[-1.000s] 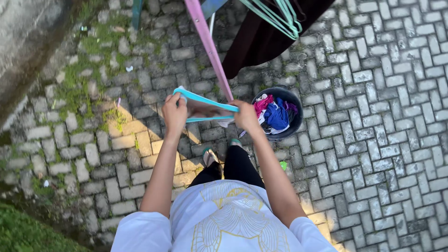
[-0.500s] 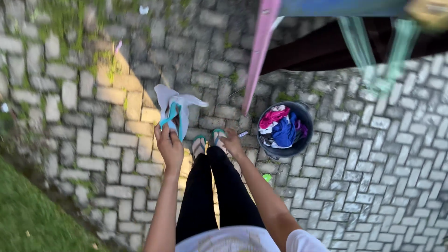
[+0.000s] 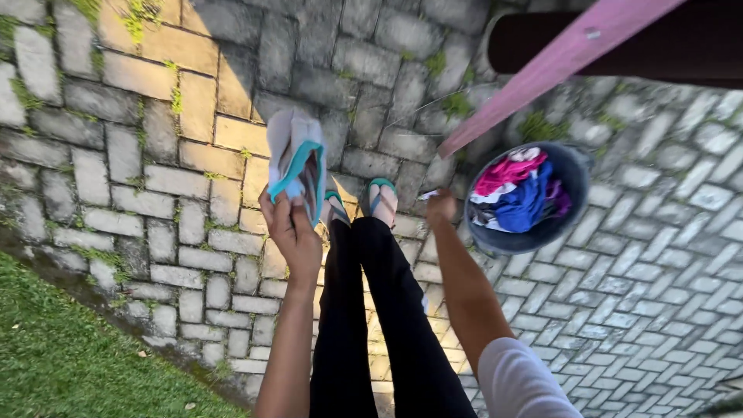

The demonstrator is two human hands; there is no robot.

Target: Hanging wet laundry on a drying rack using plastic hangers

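My left hand (image 3: pixel 291 229) grips a small white garment with a teal band (image 3: pixel 296 159), holding it out over the paving stones. My right hand (image 3: pixel 442 207) is stretched down low toward the ground beside a small whitish clip-like object (image 3: pixel 428 195), close to the dark round bucket (image 3: pixel 573 174); whether the fingers hold it is unclear. The bucket holds pink, blue, white and purple clothes (image 3: pixel 515 190). My legs in black trousers and feet in teal sandals (image 3: pixel 381 195) stand between the two hands.
A pink pole (image 3: pixel 553 58) slants across the upper right, with a dark cloth (image 3: pixel 619 46) hanging behind it. Grey brick paving covers the ground, with a sunlit patch at upper left. Grass (image 3: pixel 70 356) borders the bottom left.
My right hand let go of the garment and dropped toward the ground by the bucket. My left hand keeps the garment, now bunched. The view tilted lower and closer.
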